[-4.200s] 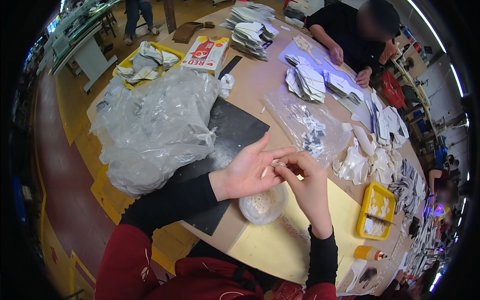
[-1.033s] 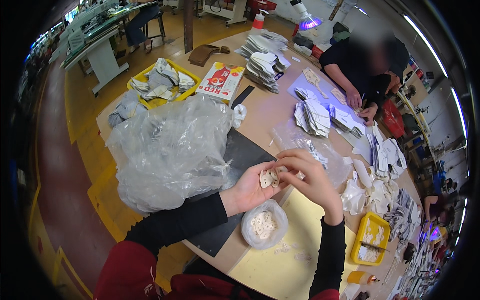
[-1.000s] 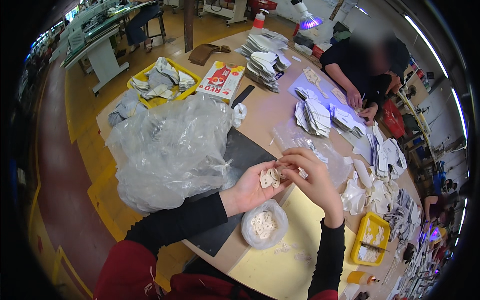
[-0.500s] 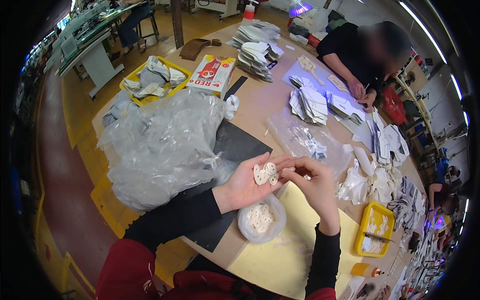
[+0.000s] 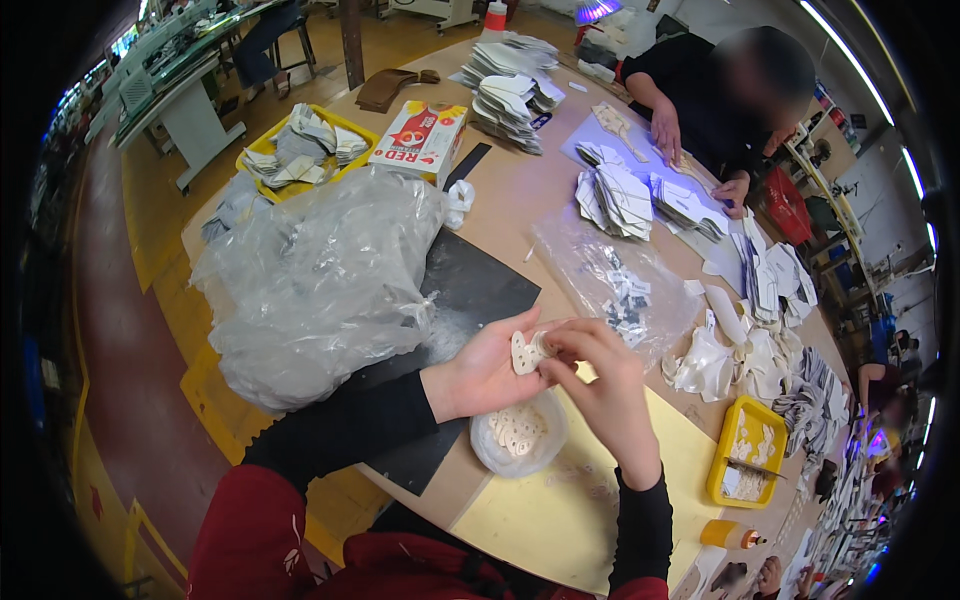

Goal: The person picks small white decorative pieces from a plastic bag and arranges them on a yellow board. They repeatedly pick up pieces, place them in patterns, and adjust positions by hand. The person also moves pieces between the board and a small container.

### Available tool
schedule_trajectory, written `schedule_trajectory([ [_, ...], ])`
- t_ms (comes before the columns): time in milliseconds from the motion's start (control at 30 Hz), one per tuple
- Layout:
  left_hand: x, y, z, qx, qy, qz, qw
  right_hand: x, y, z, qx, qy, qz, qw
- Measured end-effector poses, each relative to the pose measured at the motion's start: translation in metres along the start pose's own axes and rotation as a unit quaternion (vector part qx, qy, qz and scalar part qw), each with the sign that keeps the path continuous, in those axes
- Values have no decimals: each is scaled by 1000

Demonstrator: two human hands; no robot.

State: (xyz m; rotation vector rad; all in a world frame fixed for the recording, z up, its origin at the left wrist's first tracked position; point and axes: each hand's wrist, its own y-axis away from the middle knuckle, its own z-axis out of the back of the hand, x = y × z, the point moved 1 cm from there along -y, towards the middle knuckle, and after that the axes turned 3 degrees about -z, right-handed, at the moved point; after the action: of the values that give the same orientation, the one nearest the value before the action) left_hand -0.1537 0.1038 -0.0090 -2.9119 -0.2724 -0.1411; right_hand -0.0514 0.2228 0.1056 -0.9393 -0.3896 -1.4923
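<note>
Over the round clear bag of small cream cut-outs (image 5: 517,432), my two hands meet on one piece.

My left hand (image 5: 487,372) lies palm-up, a small cream flat cut-out piece (image 5: 524,352) resting on its fingers; my right hand (image 5: 600,385) pinches that piece's edge with thumb and fingertips. At ten o'clock lies a large crumpled clear plastic bag (image 5: 320,280) on a black mat (image 5: 470,292). At four o'clock sits a yellow plastic tray (image 5: 748,452). At one o'clock a co-worker's hand (image 5: 667,131) rests on pale sheets.
</note>
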Motion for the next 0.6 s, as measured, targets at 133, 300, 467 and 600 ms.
schedule_trajectory([
  [133,0,1,-1,21,33,17,999,-11,1,-9,11,18,6,1000],
  [300,7,4,-23,-116,5,-13,993,-14,0,1,-23,18,-41,999],
  [467,5,2,-27,-77,-10,-3,997,-18,3,10,-20,-156,-140,977],
  [600,-7,2,-28,-67,17,-40,997,5,9,28,111,-131,-104,980],
])
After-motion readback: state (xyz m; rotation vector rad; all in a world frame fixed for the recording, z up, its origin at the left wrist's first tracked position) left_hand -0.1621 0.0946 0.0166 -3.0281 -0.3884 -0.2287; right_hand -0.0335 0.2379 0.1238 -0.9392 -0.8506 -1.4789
